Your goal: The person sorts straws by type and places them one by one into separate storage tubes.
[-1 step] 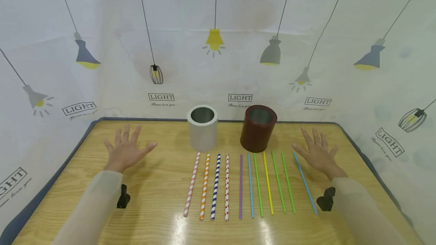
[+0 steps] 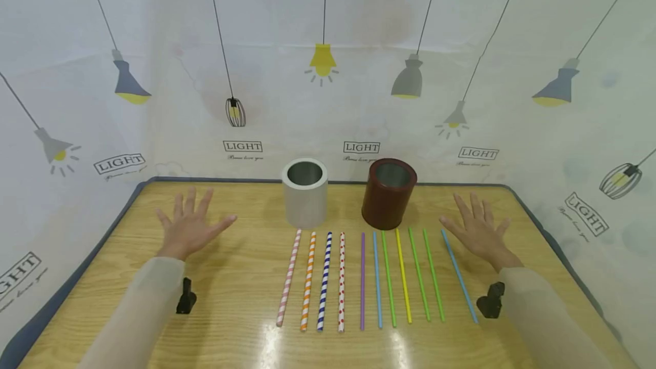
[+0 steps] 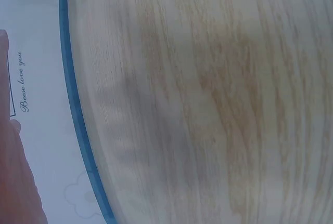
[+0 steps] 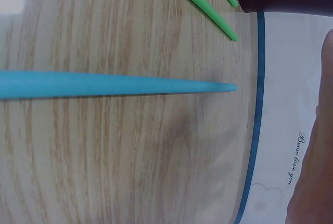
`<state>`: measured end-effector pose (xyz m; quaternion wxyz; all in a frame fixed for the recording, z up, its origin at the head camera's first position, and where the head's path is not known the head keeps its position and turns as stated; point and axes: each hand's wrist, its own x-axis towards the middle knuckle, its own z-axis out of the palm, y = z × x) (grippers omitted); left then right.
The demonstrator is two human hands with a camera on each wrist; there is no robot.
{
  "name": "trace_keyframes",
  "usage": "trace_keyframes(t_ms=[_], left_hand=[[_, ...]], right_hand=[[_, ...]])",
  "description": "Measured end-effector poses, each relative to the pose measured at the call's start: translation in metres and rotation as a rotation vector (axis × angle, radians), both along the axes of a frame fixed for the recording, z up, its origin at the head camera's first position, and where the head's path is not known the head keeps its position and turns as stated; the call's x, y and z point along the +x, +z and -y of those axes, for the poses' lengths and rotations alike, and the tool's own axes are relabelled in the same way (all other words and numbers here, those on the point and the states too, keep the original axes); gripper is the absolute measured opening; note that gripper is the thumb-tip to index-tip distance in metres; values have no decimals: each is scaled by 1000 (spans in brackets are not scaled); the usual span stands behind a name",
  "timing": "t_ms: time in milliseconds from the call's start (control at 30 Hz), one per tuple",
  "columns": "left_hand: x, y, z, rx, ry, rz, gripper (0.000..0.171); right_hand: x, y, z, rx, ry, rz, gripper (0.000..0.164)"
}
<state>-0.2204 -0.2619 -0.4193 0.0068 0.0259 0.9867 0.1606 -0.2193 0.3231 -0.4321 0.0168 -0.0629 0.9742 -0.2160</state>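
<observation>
My left hand [image 2: 191, 229] is held over the left part of the table, fingers spread, holding nothing. On the other side my right hand [image 2: 479, 235], also spread and holding nothing, is nearest a slanting blue straw [image 2: 459, 275], seen large in the right wrist view. Between the hands lies a row of straws: pink-striped [image 2: 288, 278], orange-striped [image 2: 308, 283], blue-striped [image 2: 324, 283], red-dotted [image 2: 341, 283], purple [image 2: 363, 281], light blue [image 2: 377, 281], yellow [image 2: 404, 278] and several green ones [image 2: 419, 275]. Behind them stand a white cylindrical holder [image 2: 306, 206] and a dark red-brown one [image 2: 386, 201].
The wooden table [image 2: 236, 300] has a dark blue edge [image 2: 246, 181] at the back and sides. A white sheet [image 2: 277, 16] printed with hanging lamps surrounds it. Black wrist mounts [image 2: 186, 296] sit by both sleeves.
</observation>
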Motion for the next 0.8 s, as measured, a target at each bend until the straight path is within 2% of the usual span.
trace_keyframes(t_ms=[300,400,467,567,700,800], left_hand=[[0,-3,0,-1,-14,11,92],[-3,-3,-1,-10,-20,-6,87],[-7,-2,-3,19,-27,-28,82],[-16,4,-9,172,-41,-41,71],[-29,20,-26,422,-54,-25,51],[-38,34,-44,541,-60,-34,40]], right_hand=[[6,-4,-1,-23,2,7,77],[6,-4,-2,-33,6,12,78],[6,-3,-1,-34,14,5,79],[8,3,2,-69,15,6,75],[11,16,15,-160,-21,23,60],[15,24,28,-228,-32,34,50]])
